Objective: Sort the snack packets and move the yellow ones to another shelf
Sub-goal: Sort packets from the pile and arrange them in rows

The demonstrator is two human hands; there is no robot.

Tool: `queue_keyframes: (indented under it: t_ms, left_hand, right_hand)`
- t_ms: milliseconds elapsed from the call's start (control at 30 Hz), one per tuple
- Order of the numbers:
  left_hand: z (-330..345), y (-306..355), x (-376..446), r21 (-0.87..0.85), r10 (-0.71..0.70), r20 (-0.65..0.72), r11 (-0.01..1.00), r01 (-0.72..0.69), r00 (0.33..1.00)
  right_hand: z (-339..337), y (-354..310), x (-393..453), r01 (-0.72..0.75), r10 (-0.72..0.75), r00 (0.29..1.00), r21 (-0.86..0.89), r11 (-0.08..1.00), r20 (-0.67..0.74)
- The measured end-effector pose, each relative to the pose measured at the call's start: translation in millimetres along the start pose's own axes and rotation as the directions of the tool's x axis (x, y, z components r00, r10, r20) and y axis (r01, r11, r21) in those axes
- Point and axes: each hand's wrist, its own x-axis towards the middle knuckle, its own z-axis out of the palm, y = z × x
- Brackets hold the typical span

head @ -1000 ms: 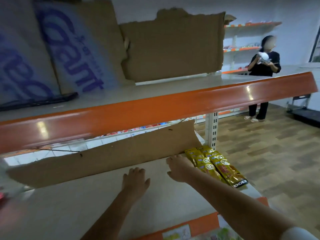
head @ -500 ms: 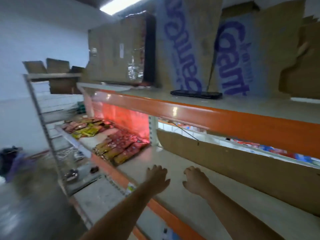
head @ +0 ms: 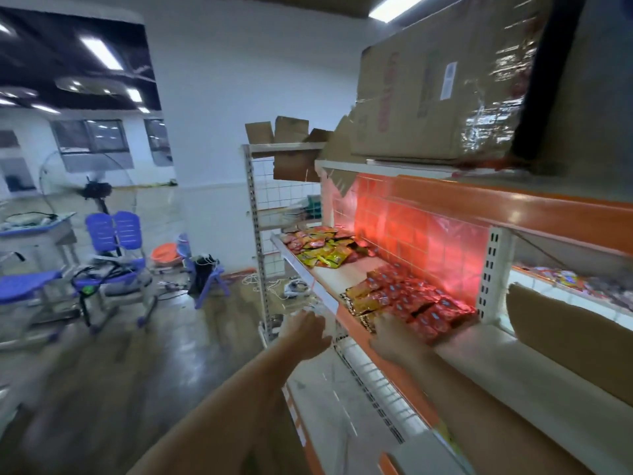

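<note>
Snack packets in two piles on the middle shelf (head: 329,274), as I read the head view. Near pile (head: 407,301): mostly red packets, with a few yellow-gold ones (head: 364,298) along the shelf's front edge. Far pile (head: 322,246), toward the shelf's left end: red and yellow packets mixed, apart from the near pile with bare shelf between.

Right hand (head: 388,332) is at the front edge of the shelf, fingers stretched forward onto the nearest corner of the near pile; blur hides whether they pinch a packet, so I cannot tell its grip. Left hand (head: 305,329) is out in front of the shelf edge, fingers loosely spread, holding nothing.

Cardboard sheet (head: 565,332) leans along the back of the shelf to the right. Taped cardboard box (head: 438,97) sits on the upper shelf (head: 513,200). Purple chairs (head: 113,248) and a floor fan (head: 92,190) stand on the floor well off to the left.
</note>
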Motion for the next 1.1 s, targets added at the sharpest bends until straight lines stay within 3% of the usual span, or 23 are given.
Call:
queue_keyframes:
  t_ms: [133, 267, 667, 933, 1100]
  left_hand:
    - [7.3, -68.0, 45.3, -0.011, -0.058, -0.022, 0.998, 0.058, 0.998]
    - [31.4, -112.8, 101.4, 0.014, -0.065, 0.02, 0.998, 0.064, 0.998]
    - [57.5, -195.4, 277.3, 0.011, -0.018, 0.009, 1.0, 0.018, 1.0]
    - [59.8, -235.9, 407.7, -0.099, 0.002, 0.0, 0.995, -0.002, 1.0]
    - [69.3, -239.6, 482.7, -0.186, 0.062, -0.004, 0.981, -0.061, 0.998]
  right_hand:
    - [3.9, -42.2, 72.5, 0.032, -0.032, 0.999, -0.015, 0.999, -0.021]
    - [28.1, -63.1, 143.3, 0.01, -0.01, 0.999, 0.007, 1.0, 0.043]
    - [35.1, -56.0, 340.5, -0.123, 0.12, 0.991, 0.033, 0.992, 0.059]
    - [45.4, -30.9, 448.8, -0.317, 0.325, 0.945, 0.152, 0.936, -0.029]
    - [49.5, -29.6, 482.3, -0.508, 0.52, 0.854, 0.166, 0.845, -0.033]
